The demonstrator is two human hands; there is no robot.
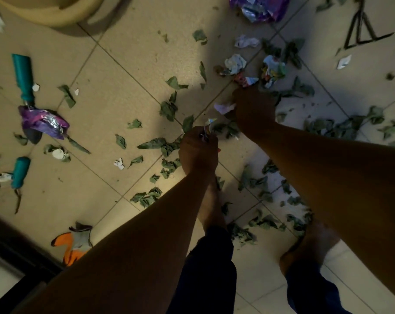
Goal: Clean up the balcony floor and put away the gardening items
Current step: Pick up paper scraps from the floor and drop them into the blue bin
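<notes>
Early days: left hand (198, 150) clutches paper scraps (209, 128), right hand (253, 107) grips wrappers (246, 81); leaves (168, 108), trowels (23, 78), glove (76, 242) remain scattered

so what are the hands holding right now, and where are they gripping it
The left hand grips crumpled scraps in its fist, bits poking out the top. The right hand pinches a wrapper by its near edge.

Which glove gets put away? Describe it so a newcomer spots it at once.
Start at the dark door frame along the lower left edge of the tiled floor. Just beside it, next to the person's left forearm, lies the work glove. It is the only orange-and-grey item, flat with spread fingers, unlike the teal-handled tools farther up.
</notes>
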